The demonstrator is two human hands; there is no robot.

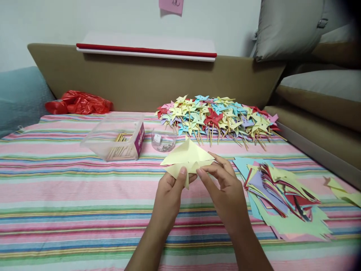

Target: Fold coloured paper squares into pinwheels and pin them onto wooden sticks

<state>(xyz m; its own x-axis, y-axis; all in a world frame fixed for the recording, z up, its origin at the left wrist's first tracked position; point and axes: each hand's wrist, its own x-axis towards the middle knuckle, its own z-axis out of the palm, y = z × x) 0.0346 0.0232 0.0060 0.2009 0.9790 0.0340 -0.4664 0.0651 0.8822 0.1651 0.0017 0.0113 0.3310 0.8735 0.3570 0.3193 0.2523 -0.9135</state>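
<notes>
A pale yellow sheet of paper [187,153], slit from its corners, is held up over the striped cloth by both hands. My left hand [172,186] pinches its lower left part, thumb on top and fingers beneath. At the lower right, my right hand [222,180] grips a corner flap between thumb and fingers. A small dark mark shows at the sheet's middle. Just behind the paper stands a clear round tub [163,141] with small metal pieces in it. Parts of the fingers are hidden under the paper.
A clear plastic box [113,141] with thin wooden sticks is at the left. Many finished paper pinwheels [214,116] lie heaped at the back. Cut coloured paper [284,195] is stacked at the right, near a yellow scrap [342,192]. A red plastic bag [80,102] lies back left.
</notes>
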